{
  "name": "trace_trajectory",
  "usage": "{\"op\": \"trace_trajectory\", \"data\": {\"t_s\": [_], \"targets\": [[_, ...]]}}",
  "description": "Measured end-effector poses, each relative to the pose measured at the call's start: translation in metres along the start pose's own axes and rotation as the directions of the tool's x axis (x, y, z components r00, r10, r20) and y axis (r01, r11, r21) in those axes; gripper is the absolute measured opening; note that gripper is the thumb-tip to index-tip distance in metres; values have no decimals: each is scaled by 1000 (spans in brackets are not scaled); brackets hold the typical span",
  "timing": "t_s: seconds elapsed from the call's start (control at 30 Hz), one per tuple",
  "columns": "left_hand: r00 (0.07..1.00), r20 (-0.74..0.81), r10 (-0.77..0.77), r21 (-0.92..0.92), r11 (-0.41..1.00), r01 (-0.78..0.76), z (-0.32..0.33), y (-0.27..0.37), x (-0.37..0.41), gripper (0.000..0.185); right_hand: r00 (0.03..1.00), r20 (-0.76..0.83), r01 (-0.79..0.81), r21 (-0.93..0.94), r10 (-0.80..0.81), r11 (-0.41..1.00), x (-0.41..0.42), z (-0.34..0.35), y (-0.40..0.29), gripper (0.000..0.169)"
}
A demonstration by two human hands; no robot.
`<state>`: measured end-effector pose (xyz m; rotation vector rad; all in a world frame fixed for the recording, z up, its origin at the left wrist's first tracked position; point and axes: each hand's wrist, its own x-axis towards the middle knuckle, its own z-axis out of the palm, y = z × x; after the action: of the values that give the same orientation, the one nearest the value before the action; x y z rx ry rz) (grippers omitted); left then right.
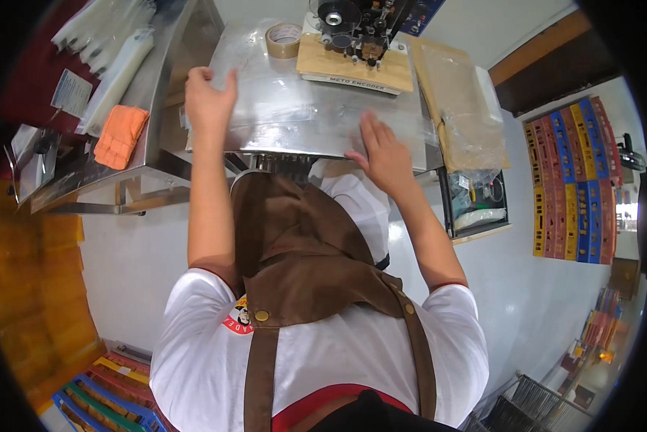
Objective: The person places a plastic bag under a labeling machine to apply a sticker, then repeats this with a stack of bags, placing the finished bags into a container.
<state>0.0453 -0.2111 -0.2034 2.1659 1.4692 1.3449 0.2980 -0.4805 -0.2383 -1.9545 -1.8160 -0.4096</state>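
My left hand (210, 94) is raised at the left edge of a steel worktable (280, 135), thumb and fingers apart, with nothing visible in it. Flat and slightly blurred, my right hand (382, 151) is over the table's front edge, thumb spread. Close to its fingertips lies clear plastic film (334, 116), hard to make out against the shiny metal; whether the fingers touch it I cannot tell. Behind it stands a Meto encoder (355, 59) on a wooden base, its reels and rollers showing. A roll of brown packing tape (283, 40) sits left of the machine.
To the left, a second steel table (164, 81) carries bundled clear plastic bags (118, 81) and a folded orange cloth (121, 137). Plastic-covered brown sheets (461, 108) lie at the right above an open drawer (477, 202). Colored crates (572, 178) are stacked further right, others (107, 394) behind left.
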Motion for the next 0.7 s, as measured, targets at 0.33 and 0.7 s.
{"op": "trace_trajectory", "data": {"t_s": [0.33,0.7], "targets": [[996,-29,86,368,927,-70,18,-65,-7,33,978,-4,209,53,-209,976,-28,2,-4,33],[867,402,295,-599,801,6,110,107,-40,16,949,-315,-48,-34,35,998,53,6,50,35]]}}
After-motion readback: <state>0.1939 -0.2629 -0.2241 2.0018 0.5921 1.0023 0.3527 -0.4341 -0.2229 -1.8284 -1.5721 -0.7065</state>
